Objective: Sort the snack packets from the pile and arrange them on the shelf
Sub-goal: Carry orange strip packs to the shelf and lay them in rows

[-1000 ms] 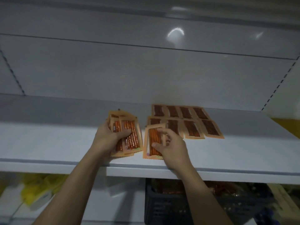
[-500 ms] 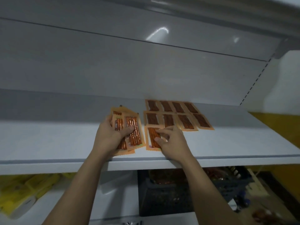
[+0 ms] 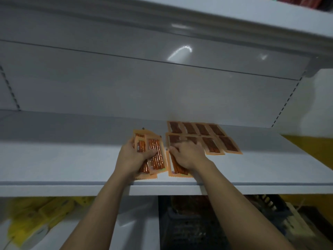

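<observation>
Snack packets of orange plastic (image 3: 210, 147) are filling a white metal shelf (image 3: 63, 159): eight laid, right hand (image 3: 187, 156) pressing another packet (image 3: 177, 170) flat-fingered, left hand (image 3: 131, 159) gripping a stack (image 3: 156, 152).

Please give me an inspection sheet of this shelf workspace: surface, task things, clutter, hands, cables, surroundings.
Surface: white flat shelf board, dimly lit.
Job's things: eight flat orange snack packets laid in two rows of four; one more orange packet at the front edge; a fanned bundle of orange packets.
Clutter: nothing seen.
Hands: left hand grips the bundle; right hand rests on the front packet, grip unclear.
Cables: nothing seen.
Surroundings: upper white shelf above; dark plastic crate and yellow packs below.
</observation>
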`<state>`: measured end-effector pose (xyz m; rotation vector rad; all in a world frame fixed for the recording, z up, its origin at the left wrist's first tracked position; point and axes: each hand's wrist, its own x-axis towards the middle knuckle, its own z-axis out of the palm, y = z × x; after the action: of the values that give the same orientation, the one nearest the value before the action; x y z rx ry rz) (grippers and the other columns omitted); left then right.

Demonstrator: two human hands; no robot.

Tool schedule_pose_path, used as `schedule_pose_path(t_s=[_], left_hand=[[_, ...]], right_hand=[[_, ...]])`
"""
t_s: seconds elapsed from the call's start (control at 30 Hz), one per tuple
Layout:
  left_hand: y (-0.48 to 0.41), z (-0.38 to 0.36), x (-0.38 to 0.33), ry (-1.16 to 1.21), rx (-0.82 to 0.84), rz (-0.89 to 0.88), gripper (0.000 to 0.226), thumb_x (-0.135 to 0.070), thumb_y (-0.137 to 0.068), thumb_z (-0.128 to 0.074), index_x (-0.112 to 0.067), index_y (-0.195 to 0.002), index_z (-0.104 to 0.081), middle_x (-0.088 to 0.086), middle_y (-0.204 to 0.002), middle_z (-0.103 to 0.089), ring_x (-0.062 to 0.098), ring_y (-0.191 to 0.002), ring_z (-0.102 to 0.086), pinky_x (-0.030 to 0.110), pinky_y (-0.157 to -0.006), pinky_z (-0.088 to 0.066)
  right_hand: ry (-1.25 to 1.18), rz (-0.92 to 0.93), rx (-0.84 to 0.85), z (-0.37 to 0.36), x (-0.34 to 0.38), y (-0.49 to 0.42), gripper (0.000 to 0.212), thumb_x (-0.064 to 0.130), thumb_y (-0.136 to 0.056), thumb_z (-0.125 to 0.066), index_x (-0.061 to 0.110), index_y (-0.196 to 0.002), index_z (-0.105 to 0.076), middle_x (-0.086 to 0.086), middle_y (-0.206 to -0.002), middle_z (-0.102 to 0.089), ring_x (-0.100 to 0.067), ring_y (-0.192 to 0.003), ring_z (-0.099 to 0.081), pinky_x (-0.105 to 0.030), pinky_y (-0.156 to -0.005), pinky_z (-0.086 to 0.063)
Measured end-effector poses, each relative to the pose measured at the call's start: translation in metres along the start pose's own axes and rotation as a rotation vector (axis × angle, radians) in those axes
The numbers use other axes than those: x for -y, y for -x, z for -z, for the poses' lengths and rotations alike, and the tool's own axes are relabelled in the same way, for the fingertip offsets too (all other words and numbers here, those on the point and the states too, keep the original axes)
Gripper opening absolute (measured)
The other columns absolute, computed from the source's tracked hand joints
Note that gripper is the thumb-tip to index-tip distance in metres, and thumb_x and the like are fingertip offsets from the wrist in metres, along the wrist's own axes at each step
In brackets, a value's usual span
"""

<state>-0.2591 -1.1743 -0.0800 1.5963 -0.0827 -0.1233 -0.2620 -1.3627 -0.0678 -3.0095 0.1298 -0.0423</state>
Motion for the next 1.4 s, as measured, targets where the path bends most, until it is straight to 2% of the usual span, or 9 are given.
schedule_pose_path(t_s=[0.27,0.37,0.47,0.57,0.73,0.8,0.9,1.17,1.4], left_hand=[[0.002,-0.006,-0.010,0.015,-0.032,0.056,0.037,-0.014,-0.078,-0.081,-0.018,-0.108,-0.060,0.002,-0.094,-0.073,0.013,-0.071,-0.073,0.021,-0.049,-0.054],[0.006,-0.006,-0.012,0.031,-0.018,0.059,0.037,-0.015,-0.078,-0.080,-0.013,-0.110,-0.062,0.005,-0.094,-0.075,0.015,-0.073,-0.074,0.022,-0.052,-0.055],[0.010,-0.014,-0.014,0.091,0.018,0.072,0.039,-0.016,-0.077,-0.081,-0.011,-0.111,-0.063,0.007,-0.093,-0.076,0.022,-0.078,-0.075,0.032,-0.062,-0.060],[0.014,-0.025,-0.022,0.163,0.046,0.056,0.042,-0.018,-0.076,-0.081,-0.010,-0.113,-0.063,0.009,-0.096,-0.076,0.025,-0.082,-0.075,0.037,-0.067,-0.061],[0.018,-0.032,-0.034,0.241,0.159,0.054,0.033,-0.008,-0.082,-0.075,-0.006,-0.113,-0.061,0.011,-0.099,-0.075,0.024,-0.085,-0.075,0.031,-0.063,-0.060],[0.017,-0.032,-0.034,0.221,0.134,0.071,0.030,-0.007,-0.084,-0.074,-0.007,-0.111,-0.062,0.010,-0.096,-0.076,0.022,-0.082,-0.075,0.029,-0.060,-0.059],[0.016,-0.033,-0.030,0.110,0.138,0.076,0.031,-0.010,-0.083,-0.076,-0.010,-0.111,-0.063,0.007,-0.095,-0.076,0.020,-0.082,-0.075,0.033,-0.066,-0.060],[0.016,-0.067,-0.030,-0.483,0.512,0.011,0.041,-0.018,-0.078,-0.080,-0.027,-0.112,-0.059,-0.008,-0.101,-0.071,0.010,-0.093,-0.068,0.031,-0.082,-0.052],[0.003,-0.053,-0.036,-0.639,0.646,0.003,0.037,-0.015,-0.080,-0.079,-0.025,-0.111,-0.060,-0.007,-0.100,-0.072,0.009,-0.092,-0.067,0.027,-0.081,-0.051]], right_hand=[[-0.104,0.034,-0.112,-0.009,-0.014,0.003,0.039,0.047,-0.103,-0.031,0.033,-0.124,-0.062,0.006,-0.127,-0.062,-0.019,-0.125,-0.050,-0.048,-0.110,-0.024],[-0.476,0.075,-0.269,0.001,-0.011,0.017,0.035,0.044,-0.101,-0.044,0.031,-0.131,-0.058,0.009,-0.128,-0.061,-0.014,-0.121,-0.053,-0.042,-0.107,-0.038],[-0.862,0.116,-0.112,0.017,-0.002,0.037,0.058,0.042,-0.092,-0.063,0.031,-0.145,-0.043,0.007,-0.131,-0.058,-0.008,-0.113,-0.058,-0.027,-0.087,-0.053],[-0.947,0.151,-0.084,0.022,0.001,0.046,0.066,0.025,-0.084,-0.075,0.032,-0.142,-0.046,0.011,-0.120,-0.062,-0.009,-0.104,-0.065,-0.033,-0.086,-0.059],[-1.244,-0.011,-0.274,0.028,-0.012,0.048,0.046,0.006,-0.083,-0.075,0.027,-0.122,-0.062,0.006,-0.108,-0.069,-0.012,-0.100,-0.069,-0.040,-0.087,-0.059],[-1.232,-0.090,-0.385,0.032,-0.031,0.051,0.038,0.005,-0.084,-0.073,0.026,-0.114,-0.065,0.006,-0.108,-0.069,-0.014,-0.102,-0.067,-0.040,-0.087,-0.058],[-1.130,-0.184,-0.340,0.031,-0.060,0.067,0.036,0.007,-0.086,-0.071,0.024,-0.118,-0.065,0.005,-0.113,-0.067,-0.012,-0.102,-0.065,-0.032,-0.084,-0.057],[-0.673,-0.274,-0.233,0.004,-0.077,0.075,0.040,0.021,-0.087,-0.073,0.024,-0.126,-0.065,0.003,-0.123,-0.066,-0.014,-0.109,-0.062,-0.028,-0.094,-0.050],[-0.487,-0.226,-0.264,-0.006,-0.072,0.075,0.034,0.034,-0.091,-0.066,0.026,-0.125,-0.066,0.005,-0.126,-0.063,-0.014,-0.116,-0.056,-0.023,-0.091,-0.041]])
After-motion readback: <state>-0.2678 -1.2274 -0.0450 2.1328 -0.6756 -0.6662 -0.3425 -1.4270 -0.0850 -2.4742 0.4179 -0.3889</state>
